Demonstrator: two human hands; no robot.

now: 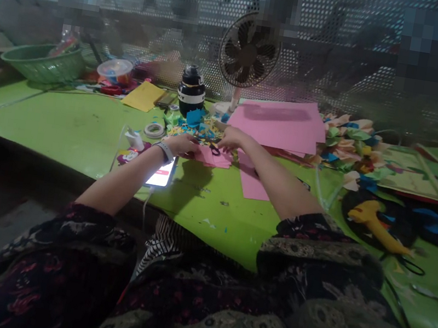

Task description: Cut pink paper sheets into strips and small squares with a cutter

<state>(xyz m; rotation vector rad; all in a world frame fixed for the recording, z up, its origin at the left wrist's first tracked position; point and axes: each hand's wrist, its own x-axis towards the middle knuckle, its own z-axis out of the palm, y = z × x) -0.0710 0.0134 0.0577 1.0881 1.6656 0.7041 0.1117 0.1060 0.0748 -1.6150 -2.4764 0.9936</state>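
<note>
My left hand (182,144), with a pale watch band at the wrist, is at the left end of a small stack of pink paper pieces (216,158). Its fingertips close on the edge of that paper. Just right of it my right hand (233,139) hovers over the stack, fingers apart, one pointing toward the scraps. Dark-handled scissors (215,151) lie on the pink pieces below its fingertips; I see no firm grip on them. Behind both hands spreads a heap of blue, yellow and green paper scraps (195,127).
A lit phone (160,174) on a cable lies by my left forearm, near a tape roll (154,130). Behind stand a black bottle (191,93) and a fan (249,52). Large pink sheets (279,123), paper flowers (350,135) and a yellow glue gun (379,225) are to the right.
</note>
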